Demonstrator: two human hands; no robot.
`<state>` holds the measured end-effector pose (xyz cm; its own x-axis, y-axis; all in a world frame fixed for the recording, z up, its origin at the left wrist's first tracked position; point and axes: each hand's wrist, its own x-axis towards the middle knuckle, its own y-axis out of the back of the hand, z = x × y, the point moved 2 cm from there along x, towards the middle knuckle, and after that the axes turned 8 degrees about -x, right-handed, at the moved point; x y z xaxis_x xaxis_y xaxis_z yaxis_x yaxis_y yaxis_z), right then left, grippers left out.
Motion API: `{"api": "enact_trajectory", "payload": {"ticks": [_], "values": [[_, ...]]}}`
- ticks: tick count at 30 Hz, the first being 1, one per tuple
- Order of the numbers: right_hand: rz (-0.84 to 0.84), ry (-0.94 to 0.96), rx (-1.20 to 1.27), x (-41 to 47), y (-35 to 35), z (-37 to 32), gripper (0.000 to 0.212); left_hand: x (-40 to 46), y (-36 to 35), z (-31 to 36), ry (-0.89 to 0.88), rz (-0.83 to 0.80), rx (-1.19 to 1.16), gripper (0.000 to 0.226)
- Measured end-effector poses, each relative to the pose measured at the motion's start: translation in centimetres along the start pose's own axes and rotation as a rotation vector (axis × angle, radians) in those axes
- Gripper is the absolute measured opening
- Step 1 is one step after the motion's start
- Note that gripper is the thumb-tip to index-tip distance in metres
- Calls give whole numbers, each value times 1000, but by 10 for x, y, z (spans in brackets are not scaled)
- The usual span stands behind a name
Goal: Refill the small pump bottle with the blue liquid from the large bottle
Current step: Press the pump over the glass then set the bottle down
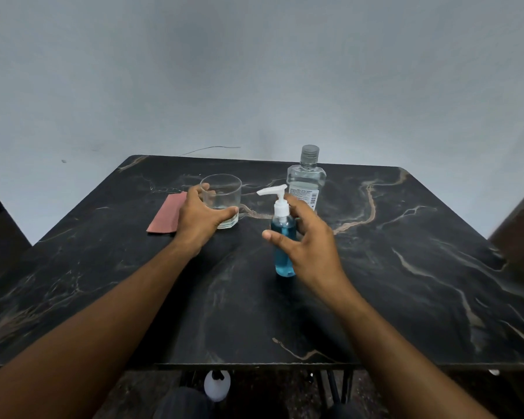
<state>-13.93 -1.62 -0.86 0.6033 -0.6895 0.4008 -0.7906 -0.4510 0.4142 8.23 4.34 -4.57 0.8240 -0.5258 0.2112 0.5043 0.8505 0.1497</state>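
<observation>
Right hand open around the pump bottle, not closed yet. Left hand cups the glass. Bottle looks light, tippy, probably slick; take it mid-body.

We see dim, even, bluish light, soft shadows, strong wide-angle bending at the edges and slight overall softness.
</observation>
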Motion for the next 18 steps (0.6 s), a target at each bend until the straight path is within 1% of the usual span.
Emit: {"api": "enact_trajectory", "payload": {"ticks": [2,5,7,9,11,15,18], "values": [[59,-46,31,14,-5,-3,62,-2,5,1,6,-35,-6,94],[136,-66,10,37,-13,-8,52,-9,16,2,9,-78,-44,112],[163,-60,-7,54,-20,-9,49,-16,26,2,-5,-90,-28,115],[179,-45,-39,70,-30,-7,45,-24,37,2,-41,-93,65,110],[204,-42,-70,82,-41,-2,43,-33,47,0,-74,-100,153,99],[228,-37,-159,96,-60,12,47,-45,61,-1,-95,-110,156,70],[238,9,-218,99,-69,21,58,-52,66,1,-115,-96,83,74]]}}
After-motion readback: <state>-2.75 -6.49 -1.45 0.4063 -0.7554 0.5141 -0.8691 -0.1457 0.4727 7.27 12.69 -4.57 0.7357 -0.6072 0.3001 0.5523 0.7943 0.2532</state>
